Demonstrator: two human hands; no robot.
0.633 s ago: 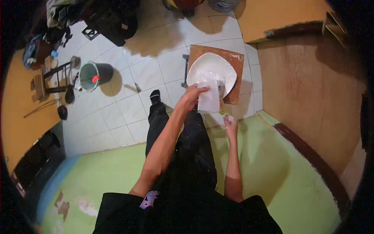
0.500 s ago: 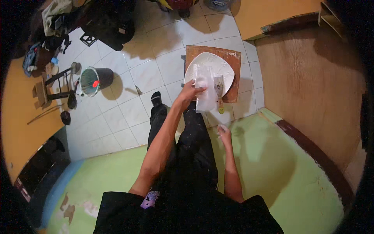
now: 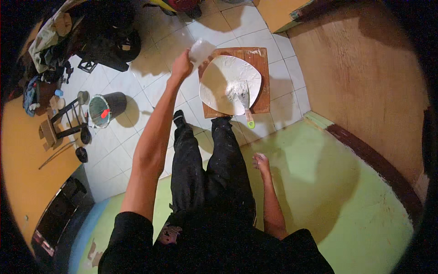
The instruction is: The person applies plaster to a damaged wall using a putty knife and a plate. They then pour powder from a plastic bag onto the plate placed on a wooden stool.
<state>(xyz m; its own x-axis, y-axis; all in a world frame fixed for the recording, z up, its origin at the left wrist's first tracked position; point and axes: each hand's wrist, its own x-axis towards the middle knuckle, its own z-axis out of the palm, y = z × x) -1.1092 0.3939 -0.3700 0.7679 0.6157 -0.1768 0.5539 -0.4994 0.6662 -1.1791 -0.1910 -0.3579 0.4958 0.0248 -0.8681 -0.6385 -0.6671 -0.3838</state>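
My left hand is closed on a translucent plastic sheet or bag, holding it out just left of a white dish. The plastic is blurred, and its exact kind cannot be told. White powder is heaped in the dish, and pale residue coats its inside. A putty knife with a green-ended handle leans over the near rim, its blade in the powder. Loosely curled and whitened on the fingers, my right hand hangs before the green wall, apart from the dish, with nothing visible in it.
Under the dish is a low wooden stool on the white tile floor. A dark bucket with a red item at its rim stands at left, beside a small wooden frame. A wooden panel rises at right.
My left hand has carried the plastic from over the dish to its far left side, uncovering the powder. The view has shifted slightly; my right hand stays low.
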